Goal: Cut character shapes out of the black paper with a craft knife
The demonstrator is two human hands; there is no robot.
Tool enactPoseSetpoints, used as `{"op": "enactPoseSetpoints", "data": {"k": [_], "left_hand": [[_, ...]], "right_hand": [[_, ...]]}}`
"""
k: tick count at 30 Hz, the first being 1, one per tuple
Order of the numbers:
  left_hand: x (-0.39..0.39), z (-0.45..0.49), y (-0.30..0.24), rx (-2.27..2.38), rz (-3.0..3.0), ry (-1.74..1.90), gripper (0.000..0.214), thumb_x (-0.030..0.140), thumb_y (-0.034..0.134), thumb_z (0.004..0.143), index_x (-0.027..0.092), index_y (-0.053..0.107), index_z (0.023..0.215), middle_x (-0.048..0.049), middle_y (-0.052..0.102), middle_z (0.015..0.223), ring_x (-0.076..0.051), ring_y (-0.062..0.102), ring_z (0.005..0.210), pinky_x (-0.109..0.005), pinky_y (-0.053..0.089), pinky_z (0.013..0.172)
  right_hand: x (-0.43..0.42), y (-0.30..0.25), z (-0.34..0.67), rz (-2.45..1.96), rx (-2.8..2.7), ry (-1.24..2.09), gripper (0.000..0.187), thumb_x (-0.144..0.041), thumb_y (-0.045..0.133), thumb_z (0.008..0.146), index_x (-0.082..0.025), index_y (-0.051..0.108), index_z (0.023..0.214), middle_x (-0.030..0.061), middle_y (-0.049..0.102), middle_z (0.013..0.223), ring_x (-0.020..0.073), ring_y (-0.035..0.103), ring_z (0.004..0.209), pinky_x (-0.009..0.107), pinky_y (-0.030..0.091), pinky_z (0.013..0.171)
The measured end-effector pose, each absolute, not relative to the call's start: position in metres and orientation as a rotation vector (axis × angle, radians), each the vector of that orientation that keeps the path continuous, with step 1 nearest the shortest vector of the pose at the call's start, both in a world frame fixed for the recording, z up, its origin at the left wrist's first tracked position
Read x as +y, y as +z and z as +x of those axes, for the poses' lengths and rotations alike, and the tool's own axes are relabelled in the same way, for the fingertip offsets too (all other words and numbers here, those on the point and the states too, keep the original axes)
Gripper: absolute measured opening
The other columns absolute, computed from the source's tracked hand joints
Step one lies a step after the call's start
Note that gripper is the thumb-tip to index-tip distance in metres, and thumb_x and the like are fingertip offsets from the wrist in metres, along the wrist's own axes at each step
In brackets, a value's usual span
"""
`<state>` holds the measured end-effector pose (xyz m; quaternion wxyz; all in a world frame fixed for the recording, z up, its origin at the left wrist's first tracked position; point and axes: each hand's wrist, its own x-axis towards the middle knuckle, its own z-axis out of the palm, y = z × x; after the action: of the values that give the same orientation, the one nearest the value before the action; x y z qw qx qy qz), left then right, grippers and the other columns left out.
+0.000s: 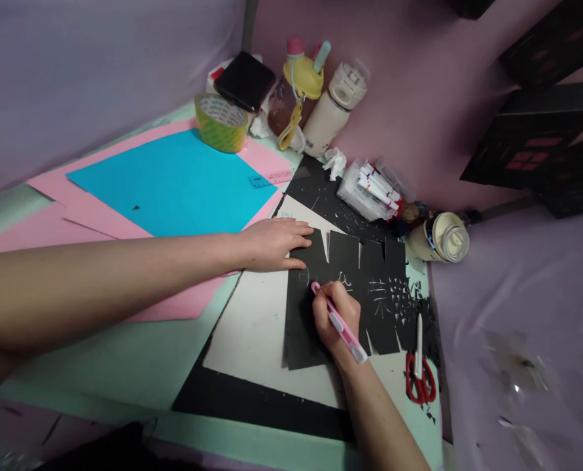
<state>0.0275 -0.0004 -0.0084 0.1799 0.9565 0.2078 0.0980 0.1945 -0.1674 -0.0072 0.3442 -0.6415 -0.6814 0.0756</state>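
Note:
My right hand [337, 314] is closed round a pink craft knife [343, 329], its tip end down at a black paper strip [303, 327]. My left hand [277, 243] lies flat with fingers stretched, its fingertips on that strip's upper left part. Light characters show on the strip; one beside the knife is partly drawn or cut and hard to read. To the right lie more black strips [377, 258] with characters, partly cut through. Under them is a white sheet [252, 327].
Red-handled scissors [420, 386] and a white pen-like tool [419, 343] lie right among black scraps. Blue paper [183, 186], a clear ruler [266, 178] and a tape roll [221, 124] are left. Behind stand bottles [328, 111], a marker box [370, 190] and a cup [443, 237].

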Motion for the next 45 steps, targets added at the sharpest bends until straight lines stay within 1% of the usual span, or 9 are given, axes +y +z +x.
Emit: {"op": "enactPoseSetpoints", "data": {"k": [3, 8, 13, 21, 30, 33, 38, 41, 45], "left_hand": [[-0.001, 0.028, -0.008, 0.59, 2.699, 0.275, 0.055, 0.055, 0.055, 0.091, 0.02, 0.059, 0.134, -0.0067, 0.043, 0.152, -0.024, 0.034, 0.144, -0.037, 0.024, 0.118], [-0.001, 0.028, -0.008, 0.587, 2.714, 0.273, 0.055, 0.055, 0.055, 0.092, 0.02, 0.059, 0.134, -0.0066, 0.042, 0.153, -0.024, 0.034, 0.144, -0.037, 0.024, 0.118], [-0.001, 0.028, -0.007, 0.591, 2.721, 0.248, 0.056, 0.055, 0.055, 0.092, 0.019, 0.058, 0.134, -0.0071, 0.042, 0.153, -0.025, 0.034, 0.144, -0.038, 0.024, 0.118], [-0.001, 0.029, -0.005, 0.594, 2.712, 0.242, 0.056, 0.054, 0.056, 0.092, 0.019, 0.058, 0.135, -0.007, 0.042, 0.153, -0.025, 0.034, 0.144, -0.037, 0.023, 0.119], [-0.001, 0.028, -0.005, 0.594, 2.728, 0.255, 0.054, 0.054, 0.056, 0.092, 0.019, 0.059, 0.133, -0.0067, 0.042, 0.153, -0.024, 0.035, 0.144, -0.036, 0.024, 0.118], [-0.001, 0.028, -0.005, 0.594, 2.74, 0.256, 0.055, 0.055, 0.055, 0.092, 0.019, 0.059, 0.134, -0.0068, 0.043, 0.153, -0.025, 0.036, 0.143, -0.037, 0.025, 0.118], [-0.001, 0.027, -0.007, 0.576, 2.743, 0.296, 0.053, 0.054, 0.055, 0.092, 0.019, 0.061, 0.13, -0.0078, 0.044, 0.152, -0.024, 0.036, 0.143, -0.037, 0.025, 0.118], [-0.001, 0.027, -0.007, 0.579, 2.735, 0.291, 0.052, 0.055, 0.054, 0.092, 0.019, 0.061, 0.131, -0.0076, 0.043, 0.152, -0.024, 0.035, 0.144, -0.036, 0.024, 0.118], [-0.002, 0.027, -0.005, 0.584, 2.721, 0.268, 0.054, 0.054, 0.055, 0.092, 0.019, 0.059, 0.134, -0.0081, 0.042, 0.153, -0.024, 0.035, 0.144, -0.037, 0.024, 0.118]], "right_hand": [[-0.17, -0.008, 0.193, -1.683, -1.75, 0.208, 0.02, -0.013, 0.051, 0.086, -0.023, 0.044, 0.069, -0.0026, 0.056, 0.065, 0.01, 0.047, 0.053, 0.022, 0.038, 0.054], [-0.171, -0.009, 0.193, -1.678, -1.715, 0.244, 0.023, -0.014, 0.052, 0.086, -0.022, 0.041, 0.068, -0.0041, 0.052, 0.062, 0.0089, 0.041, 0.05, 0.022, 0.035, 0.053], [-0.171, -0.011, 0.194, -1.689, -1.689, 0.28, 0.022, -0.015, 0.051, 0.087, -0.022, 0.041, 0.069, -0.0037, 0.054, 0.064, 0.0092, 0.045, 0.052, 0.022, 0.036, 0.053], [-0.173, -0.009, 0.195, -1.658, -1.668, 0.34, 0.021, -0.012, 0.05, 0.084, -0.023, 0.041, 0.069, -0.0052, 0.048, 0.061, 0.0094, 0.041, 0.051, 0.022, 0.036, 0.053], [-0.173, -0.012, 0.194, -1.643, -1.653, 0.328, 0.025, -0.012, 0.051, 0.085, -0.023, 0.038, 0.067, -0.0067, 0.04, 0.058, 0.0088, 0.036, 0.049, 0.023, 0.033, 0.051], [-0.173, -0.008, 0.193, -1.646, -1.653, 0.325, 0.024, -0.013, 0.052, 0.085, -0.023, 0.04, 0.067, -0.0062, 0.044, 0.058, 0.0087, 0.038, 0.049, 0.023, 0.034, 0.051], [-0.163, 0.004, 0.199, -1.702, -1.45, 0.272, 0.015, -0.023, 0.059, 0.086, -0.021, 0.053, 0.073, -0.0026, 0.06, 0.064, 0.0112, 0.054, 0.054, 0.023, 0.043, 0.054], [-0.152, 0.006, 0.207, -1.713, -1.417, 0.388, 0.015, -0.029, 0.063, 0.085, -0.02, 0.059, 0.074, -0.0009, 0.064, 0.065, 0.0132, 0.059, 0.056, 0.024, 0.046, 0.055], [-0.144, 0.002, 0.211, -1.695, -1.413, 0.499, 0.014, -0.03, 0.065, 0.084, -0.019, 0.063, 0.076, 0.0008, 0.068, 0.067, 0.0142, 0.062, 0.058, 0.024, 0.047, 0.055]]}}
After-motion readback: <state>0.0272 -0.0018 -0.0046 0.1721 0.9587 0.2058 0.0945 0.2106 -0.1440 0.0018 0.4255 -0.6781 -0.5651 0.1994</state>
